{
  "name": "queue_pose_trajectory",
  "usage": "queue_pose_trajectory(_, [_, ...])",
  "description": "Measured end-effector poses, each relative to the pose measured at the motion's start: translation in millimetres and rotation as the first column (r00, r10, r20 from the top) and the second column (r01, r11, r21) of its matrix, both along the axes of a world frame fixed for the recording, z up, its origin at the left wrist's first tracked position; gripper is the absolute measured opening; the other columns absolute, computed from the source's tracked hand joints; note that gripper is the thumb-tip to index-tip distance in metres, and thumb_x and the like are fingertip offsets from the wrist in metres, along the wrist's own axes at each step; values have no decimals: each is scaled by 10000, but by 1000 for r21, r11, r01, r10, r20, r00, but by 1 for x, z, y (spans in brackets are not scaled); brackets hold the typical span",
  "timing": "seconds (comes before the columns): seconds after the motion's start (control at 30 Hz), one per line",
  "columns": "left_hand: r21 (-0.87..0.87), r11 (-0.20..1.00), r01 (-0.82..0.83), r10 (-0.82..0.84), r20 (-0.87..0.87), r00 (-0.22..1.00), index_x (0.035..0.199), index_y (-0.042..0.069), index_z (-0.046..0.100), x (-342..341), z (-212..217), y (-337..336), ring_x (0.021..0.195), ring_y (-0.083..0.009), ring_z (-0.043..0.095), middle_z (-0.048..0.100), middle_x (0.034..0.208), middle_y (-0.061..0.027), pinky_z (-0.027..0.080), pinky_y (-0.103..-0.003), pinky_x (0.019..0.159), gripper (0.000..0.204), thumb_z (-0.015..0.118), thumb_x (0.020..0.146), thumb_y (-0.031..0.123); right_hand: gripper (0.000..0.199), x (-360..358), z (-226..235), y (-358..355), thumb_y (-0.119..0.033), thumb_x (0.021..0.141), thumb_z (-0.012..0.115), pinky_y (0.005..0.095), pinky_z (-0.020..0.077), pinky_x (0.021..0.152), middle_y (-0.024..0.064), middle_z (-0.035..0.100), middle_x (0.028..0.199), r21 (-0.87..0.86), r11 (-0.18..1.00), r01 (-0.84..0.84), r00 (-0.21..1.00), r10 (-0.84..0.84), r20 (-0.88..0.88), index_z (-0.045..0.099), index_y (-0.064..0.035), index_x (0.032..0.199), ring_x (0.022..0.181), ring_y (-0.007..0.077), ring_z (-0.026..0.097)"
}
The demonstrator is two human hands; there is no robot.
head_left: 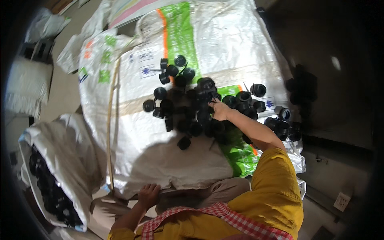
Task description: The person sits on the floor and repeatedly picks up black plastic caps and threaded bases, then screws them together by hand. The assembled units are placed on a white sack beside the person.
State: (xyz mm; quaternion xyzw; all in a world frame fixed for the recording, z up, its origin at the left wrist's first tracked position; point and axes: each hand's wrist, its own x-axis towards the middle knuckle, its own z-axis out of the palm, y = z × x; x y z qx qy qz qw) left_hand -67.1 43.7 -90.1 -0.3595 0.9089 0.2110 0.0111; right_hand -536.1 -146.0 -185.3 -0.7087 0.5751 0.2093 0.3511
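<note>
My right hand (220,111) reaches from the right into a loose pile of black round plastic caps (196,128). Its fingers are closed at a dark cap, and their tips are partly lost against the black pieces. Several caps show hollow, ring-like openings, and a few have thin stems sticking out. My left hand (149,195) lies at the near edge of the white woven sacking (160,160), beside my knee, with its fingers laid over the edge and nothing in them. The caps in the middle of the pile are in deep shadow.
An open white sack (76,148) of black pieces stands at the lower left. A thin wooden stick (112,112) runs along the sacking's left side. Filled white sacks (28,86) stand at far left. More dark caps (282,127) lie near the right edge. A wall socket (342,201) is lower right.
</note>
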Motion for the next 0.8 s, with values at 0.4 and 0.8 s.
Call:
queue_pose_trajectory(0.4, [-1, 999, -45, 45, 38, 998, 919, 79, 583, 11, -5, 10, 762, -248, 581, 584, 829, -68, 473, -377, 648, 241, 590, 699, 178, 343, 137, 75, -138, -295, 775, 684, 410, 504, 790, 124, 685, 972, -367, 854, 369, 874, -184, 451, 645, -94, 1050, 868, 345, 646])
queue_pose_trajectory(0.8, [6, 999, -52, 52, 14, 999, 877, 72, 587, 19, -19, 10, 735, -213, 569, 564, 802, -68, 469, -328, 624, 215, 592, 708, 205, 1098, 122, -84, -281, -693, 624, 692, 387, 353, 1032, 219, 477, 1346, -215, 515, 830, 531, -610, 589, 293, -88, 1449, 1260, 351, 450])
